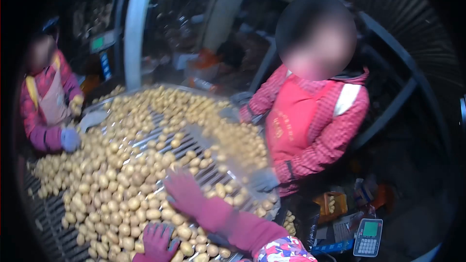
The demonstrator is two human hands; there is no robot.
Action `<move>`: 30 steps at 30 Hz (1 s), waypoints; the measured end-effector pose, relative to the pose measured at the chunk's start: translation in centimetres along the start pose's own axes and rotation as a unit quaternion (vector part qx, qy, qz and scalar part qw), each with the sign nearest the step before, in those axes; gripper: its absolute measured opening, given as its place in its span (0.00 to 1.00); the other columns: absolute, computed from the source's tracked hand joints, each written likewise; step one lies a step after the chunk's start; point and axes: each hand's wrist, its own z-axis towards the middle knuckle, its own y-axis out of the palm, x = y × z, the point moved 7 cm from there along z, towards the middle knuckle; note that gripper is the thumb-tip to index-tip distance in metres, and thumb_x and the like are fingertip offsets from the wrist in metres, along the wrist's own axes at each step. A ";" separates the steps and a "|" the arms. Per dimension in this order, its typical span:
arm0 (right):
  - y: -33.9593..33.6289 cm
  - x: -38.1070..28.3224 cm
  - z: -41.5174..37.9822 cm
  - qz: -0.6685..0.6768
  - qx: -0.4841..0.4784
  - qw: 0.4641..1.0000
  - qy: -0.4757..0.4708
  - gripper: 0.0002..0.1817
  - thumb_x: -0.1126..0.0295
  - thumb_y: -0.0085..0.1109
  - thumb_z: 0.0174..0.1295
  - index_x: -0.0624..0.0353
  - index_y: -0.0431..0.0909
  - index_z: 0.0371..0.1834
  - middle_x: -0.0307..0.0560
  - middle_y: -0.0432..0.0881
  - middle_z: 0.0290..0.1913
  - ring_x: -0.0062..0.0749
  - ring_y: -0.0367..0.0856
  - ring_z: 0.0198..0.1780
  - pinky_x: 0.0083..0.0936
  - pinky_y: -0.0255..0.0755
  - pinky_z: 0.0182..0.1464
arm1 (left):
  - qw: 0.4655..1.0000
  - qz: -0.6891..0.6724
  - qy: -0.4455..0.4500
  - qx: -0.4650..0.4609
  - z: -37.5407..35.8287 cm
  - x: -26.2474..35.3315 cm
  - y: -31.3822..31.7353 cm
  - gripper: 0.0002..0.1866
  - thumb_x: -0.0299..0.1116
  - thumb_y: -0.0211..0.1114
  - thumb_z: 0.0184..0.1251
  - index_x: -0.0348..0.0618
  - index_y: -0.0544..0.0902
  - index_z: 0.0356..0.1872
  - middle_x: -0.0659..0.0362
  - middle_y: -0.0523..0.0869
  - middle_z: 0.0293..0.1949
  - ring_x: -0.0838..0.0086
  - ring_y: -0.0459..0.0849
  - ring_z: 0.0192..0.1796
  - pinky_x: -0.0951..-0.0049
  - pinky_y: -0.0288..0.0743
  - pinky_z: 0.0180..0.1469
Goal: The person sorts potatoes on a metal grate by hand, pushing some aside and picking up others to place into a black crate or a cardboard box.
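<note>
Potatoes lie heaped over a slatted metal sorting table. My left hand, in a maroon glove with greyish fingertips, rests on the potatoes at the bottom of the view, fingers stretched out and apart. Farther up and to the right, my right hand reaches across the heap in a similar glove. It is a little blurred, lying flat with its fingers extended at the edge of the bare slats. I see no potato gripped in either hand.
Across the table stands a person in a red apron, gloved hands at the potatoes. Another person works at the far left. A digital scale and an orange crate sit lower right. A metal post rises behind.
</note>
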 end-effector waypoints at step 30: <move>-1.1 3.6 -22.4 0.041 -0.070 0.988 0.134 0.36 0.46 0.56 0.65 0.54 0.66 0.72 0.61 0.69 0.68 0.62 0.60 0.72 0.63 0.51 0.70 | 0.980 0.084 -0.073 -0.164 6.0 0.6 2.2 0.38 0.50 0.68 0.57 0.43 0.72 0.67 0.47 0.73 0.63 0.47 0.70 0.65 0.46 0.66 0.63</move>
